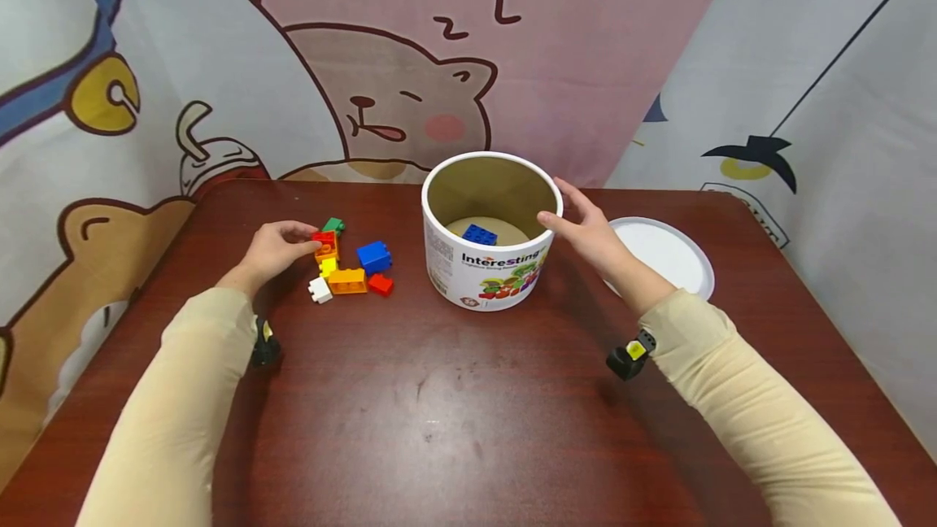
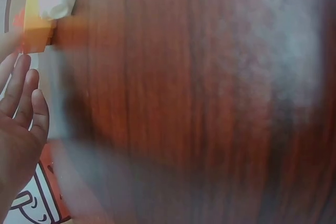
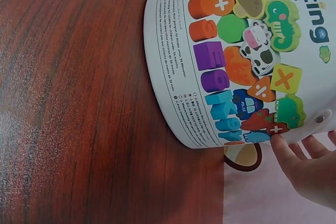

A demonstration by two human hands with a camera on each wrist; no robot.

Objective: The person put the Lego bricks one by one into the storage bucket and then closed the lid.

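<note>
In the head view my left hand (image 1: 274,250) reaches into a cluster of toy building bricks, its thumb and index fingertips at a red brick (image 1: 324,238) and the orange brick (image 1: 327,252) below it. Whether they pinch one is unclear. The left wrist view shows the other fingers (image 2: 25,93) extended beside an orange brick (image 2: 35,24). My right hand (image 1: 589,230) touches the right side of a white bucket (image 1: 486,271) near its rim, fingers spread; the right wrist view shows a finger (image 3: 283,156) against its printed wall. Inside the bucket lies a blue brick (image 1: 479,234).
Around the left hand lie green (image 1: 333,224), yellow (image 1: 328,267), white (image 1: 320,290), orange (image 1: 347,281), blue (image 1: 375,257) and red (image 1: 381,285) bricks. A round white lid (image 1: 662,254) lies right of the bucket on the brown table (image 1: 439,429). A printed curtain (image 1: 586,63) hangs behind.
</note>
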